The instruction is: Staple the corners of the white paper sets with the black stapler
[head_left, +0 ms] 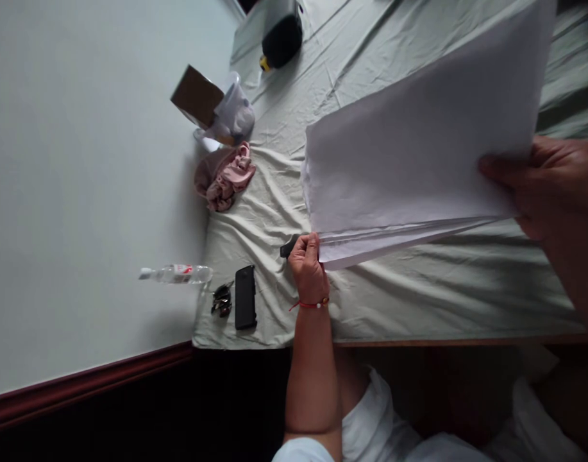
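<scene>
Simply white, fanned paper sheets (419, 147)

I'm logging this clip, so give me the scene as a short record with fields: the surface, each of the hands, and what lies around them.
Surface: wrinkled pale green bedsheet against a white wall
Left hand: red bracelet at the wrist, pinches a corner of the white paper sheets
Right hand: grips the sheets' other end, which is raised off the bed
Beside left hand: small dark object, too small to identify
Near wall: black phone, keys, clear bottle, pink cloth, brown box
</scene>
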Tool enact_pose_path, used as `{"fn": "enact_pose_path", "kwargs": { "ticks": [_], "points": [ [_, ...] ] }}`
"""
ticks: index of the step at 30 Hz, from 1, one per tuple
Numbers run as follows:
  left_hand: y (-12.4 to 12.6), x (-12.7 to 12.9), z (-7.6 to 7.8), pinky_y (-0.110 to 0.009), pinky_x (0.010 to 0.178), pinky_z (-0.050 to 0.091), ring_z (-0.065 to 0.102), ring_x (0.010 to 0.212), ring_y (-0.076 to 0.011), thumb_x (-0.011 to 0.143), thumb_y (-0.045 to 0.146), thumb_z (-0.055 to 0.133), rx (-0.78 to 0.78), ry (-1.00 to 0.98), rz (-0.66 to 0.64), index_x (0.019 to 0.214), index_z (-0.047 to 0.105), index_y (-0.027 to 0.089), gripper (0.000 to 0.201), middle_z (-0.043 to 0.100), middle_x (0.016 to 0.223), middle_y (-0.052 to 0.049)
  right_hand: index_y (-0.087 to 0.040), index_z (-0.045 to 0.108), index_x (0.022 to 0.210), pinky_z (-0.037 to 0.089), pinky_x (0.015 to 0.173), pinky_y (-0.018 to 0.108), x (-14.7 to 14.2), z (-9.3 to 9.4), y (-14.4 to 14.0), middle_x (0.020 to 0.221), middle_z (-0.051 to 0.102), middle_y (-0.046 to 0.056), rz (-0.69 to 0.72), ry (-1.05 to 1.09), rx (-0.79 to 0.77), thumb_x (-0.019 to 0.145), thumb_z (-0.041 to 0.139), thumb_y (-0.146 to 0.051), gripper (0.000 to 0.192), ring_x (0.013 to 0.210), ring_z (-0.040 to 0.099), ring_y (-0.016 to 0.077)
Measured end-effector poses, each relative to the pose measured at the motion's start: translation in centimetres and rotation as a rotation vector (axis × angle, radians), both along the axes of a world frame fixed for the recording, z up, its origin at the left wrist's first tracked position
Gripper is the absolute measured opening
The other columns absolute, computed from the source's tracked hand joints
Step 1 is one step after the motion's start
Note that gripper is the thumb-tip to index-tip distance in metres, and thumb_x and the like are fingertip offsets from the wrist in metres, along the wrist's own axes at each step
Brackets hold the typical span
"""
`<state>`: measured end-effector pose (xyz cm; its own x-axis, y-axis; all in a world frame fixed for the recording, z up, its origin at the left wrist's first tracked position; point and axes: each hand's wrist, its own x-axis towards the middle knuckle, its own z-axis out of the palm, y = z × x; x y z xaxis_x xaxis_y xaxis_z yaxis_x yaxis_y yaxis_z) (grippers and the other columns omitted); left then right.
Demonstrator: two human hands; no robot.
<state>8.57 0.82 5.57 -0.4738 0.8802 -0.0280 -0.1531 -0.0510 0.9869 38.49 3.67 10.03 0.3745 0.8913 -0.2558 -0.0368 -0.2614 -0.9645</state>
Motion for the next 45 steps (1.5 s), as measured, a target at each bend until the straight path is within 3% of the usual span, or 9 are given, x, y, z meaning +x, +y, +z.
{"fn": "enact_pose_path", "kwargs": {
  "ticks": [5,10,14,18,22,27,32,40,45],
  "points": [
    [0.0,-0.3,-0.2,-0.021,0.059,0.04,0.048,0.059,-0.0089,0.066,0.047,0.091,-0.001,0.004,-0.02,0.068,0.061,0.018,0.041,0.051,0.063,0.005,-0.02,0.078,0.095,0.042,0.058,0.026,0.4,-0.8,0.2,0.09,0.069,0.005,-0.016,0.0,-0.005,0.082,0.084,-0.033,0.019,0.068,0.057,0.0067],
    [0.0,-0.9,-0.5,-0.021,0.062,0.043,0.052,0.062,-0.0096,0.068,0.044,0.09,-0.025,0.015,-0.043,0.075,0.067,0.019,0.035,0.057,0.067,0.004,-0.021,0.078,0.101,0.021,0.045,0.023,1.2,-2.0,0.2,0.061,0.052,0.0,-0.034,-0.109,-0.033,0.079,0.085,-0.049,0.036,0.046,0.031,0.0015],
    [-0.2,-1.6,-0.4,-0.023,0.071,0.049,0.062,0.073,-0.012,0.067,0.031,0.089,-0.038,0.024,-0.082,0.091,0.074,0.021,0.03,0.069,0.082,0.0,-0.023,0.078,0.112,0.046,0.06,0.029,1.8,-2.9,0.4,0.104,0.074,0.007,0.075,-0.016,0.134,0.083,0.084,-0.043,0.036,0.077,0.065,0.0118],
    [-0.5,-2.3,-0.1,-0.024,0.08,0.05,0.066,0.085,-0.0137,0.06,0.016,0.086,0.01,0.021,-0.165,0.097,0.075,0.022,0.039,0.073,0.092,-0.002,-0.025,0.079,0.117,0.058,0.086,0.042,3.1,-4.3,0.8,0.123,0.074,0.007,0.235,0.106,0.225,0.077,0.088,-0.034,0.042,0.104,0.071,0.0215],
    [-0.9,-3.0,0.2,-0.022,0.077,0.049,0.064,0.08,-0.0121,0.059,0.013,0.084,0.043,0.031,-0.17,0.094,0.075,0.022,0.038,0.072,0.087,0.0,-0.023,0.081,0.101,0.061,0.094,0.045,4.1,-5.0,0.7,0.116,0.075,0.007,0.345,0.065,0.212,0.068,0.093,-0.029,0.036,0.106,0.071,0.0242],
    [-1.8,-3.5,0.9,-0.022,0.074,0.048,0.061,0.078,-0.0126,0.057,0.009,0.079,0.07,0.028,-0.159,0.081,0.071,0.022,0.028,0.066,0.082,0.0,-0.022,0.076,0.073,0.066,0.091,0.041,3.2,-3.8,0.1,0.087,0.073,0.005,0.369,-0.13,0.12,0.075,0.089,-0.03,0.015,0.09,0.069,0.0199],
    [-2.5,-3.3,1.4,-0.025,0.079,0.049,0.06,0.087,-0.0151,0.056,0.012,0.077,0.147,-0.05,-0.21,0.09,0.076,0.022,0.036,0.067,0.093,-0.003,-0.03,0.078,0.078,0.068,0.087,0.033,2.0,-3.7,0.1,0.093,0.074,-0.001,0.45,-0.003,0.271,0.073,0.089,-0.034,0.012,0.094,0.071,0.0199],
    [-2.6,-3.0,1.8,-0.024,0.086,0.048,0.059,0.083,-0.0123,0.065,0.019,0.086,0.434,0.021,0.07,0.083,0.071,0.027,0.025,0.065,0.081,0.005,-0.028,0.074,0.083,0.063,0.098,0.034,0.5,-3.1,-0.4,0.097,0.073,0.0,0.365,-0.041,0.307,0.075,0.088,-0.04,0.02,0.107,0.07,0.0226],
    [-3.1,-3.3,1.7,-0.03,0.091,0.053,0.068,0.095,-0.019,0.071,0.03,0.09,0.363,0.137,-0.089,0.104,0.076,0.028,0.036,0.075,0.096,-0.001,-0.026,0.079,0.095,0.061,0.071,0.035,0.9,-1.9,0.0,0.093,0.073,0.005,0.717,-0.176,0.289,0.069,0.081,-0.072,0.053,0.083,0.068,0.0224]
  ]
}}
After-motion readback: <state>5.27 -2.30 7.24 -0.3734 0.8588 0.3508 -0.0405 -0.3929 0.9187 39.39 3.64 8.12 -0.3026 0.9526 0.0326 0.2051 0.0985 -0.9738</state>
